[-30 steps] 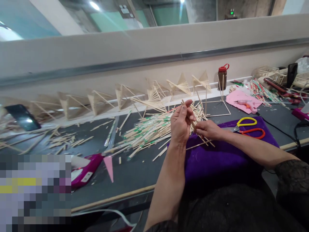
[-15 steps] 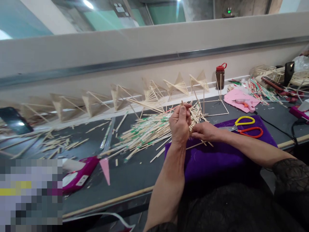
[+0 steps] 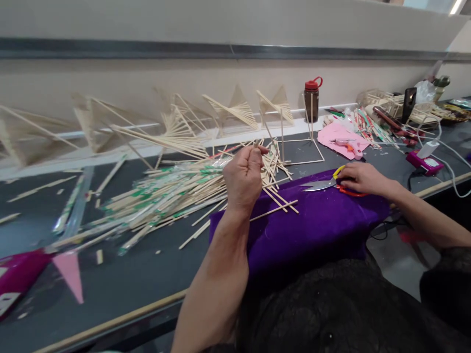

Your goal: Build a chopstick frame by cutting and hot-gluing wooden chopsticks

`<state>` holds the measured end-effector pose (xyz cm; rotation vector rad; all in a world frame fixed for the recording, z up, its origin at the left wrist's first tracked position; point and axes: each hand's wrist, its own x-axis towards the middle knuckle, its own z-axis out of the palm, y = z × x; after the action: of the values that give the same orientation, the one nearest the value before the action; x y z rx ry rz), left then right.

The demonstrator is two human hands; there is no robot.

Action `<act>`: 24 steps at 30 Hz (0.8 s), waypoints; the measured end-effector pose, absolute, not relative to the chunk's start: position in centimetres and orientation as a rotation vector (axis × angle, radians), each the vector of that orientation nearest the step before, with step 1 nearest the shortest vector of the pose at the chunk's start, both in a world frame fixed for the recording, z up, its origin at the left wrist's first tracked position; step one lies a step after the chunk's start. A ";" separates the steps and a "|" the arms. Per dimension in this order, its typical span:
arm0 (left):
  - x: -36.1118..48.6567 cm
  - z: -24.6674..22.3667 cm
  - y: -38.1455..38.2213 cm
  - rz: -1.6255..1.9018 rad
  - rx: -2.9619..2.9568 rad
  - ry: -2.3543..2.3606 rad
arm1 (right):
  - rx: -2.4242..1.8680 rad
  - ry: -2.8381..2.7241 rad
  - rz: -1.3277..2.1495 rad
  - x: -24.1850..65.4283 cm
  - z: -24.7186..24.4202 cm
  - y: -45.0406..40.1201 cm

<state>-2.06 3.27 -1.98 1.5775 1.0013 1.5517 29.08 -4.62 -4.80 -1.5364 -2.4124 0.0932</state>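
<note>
My right hand (image 3: 362, 179) is closed over the handles of a pair of scissors (image 3: 318, 186), one handle yellow and one red. The scissors lie on a purple cloth (image 3: 312, 228), with their blades pointing left and slightly apart. My left hand (image 3: 245, 171) is a closed fist raised above the pile of thin wooden sticks (image 3: 198, 189). A short stick end pokes out at the top of its thumb; the rest is hidden by the fingers. Several loose sticks cross the cloth's left edge, below and beside this fist.
Twisted stick models (image 3: 235, 112) line the wall. An open stick frame (image 3: 303, 162) stands before a brown bottle (image 3: 311, 103) with a red lid. A pink glue gun (image 3: 348, 143) rests on pink paper (image 3: 331, 132). A magenta power strip (image 3: 425, 163) with white cables sits to the right.
My right hand has moved away from my left fist, rightward onto the scissors handles. My left hand stays closed. The view has turned down and to the right.
</note>
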 end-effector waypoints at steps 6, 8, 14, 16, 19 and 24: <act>-2.0 -2.6 3.6 1.582 1.779 1.066 | -1.639 -2.588 -0.057 29.2 -5.0 -5.6; -2.0 -2.8 3.8 1.575 1.800 1.055 | -1.696 -2.648 -0.034 29.1 -4.6 -4.8; -2.0 -2.9 3.8 1.535 1.791 1.041 | -1.738 -2.664 -0.122 29.8 -3.6 -3.5; -1.9 -2.7 3.5 1.545 1.775 1.036 | -1.705 -2.585 -0.155 30.6 -3.3 -4.0; -1.8 -2.4 3.1 1.561 1.777 1.007 | -1.609 -2.323 0.011 31.5 -3.0 -5.1; -2.1 -2.5 3.1 1.573 1.899 1.028 | -1.204 -1.907 0.601 28.7 -3.1 -4.3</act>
<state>-2.11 3.09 -2.51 1.8986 1.0284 1.5726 28.70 -4.26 -3.13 -1.2043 -1.9068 0.6012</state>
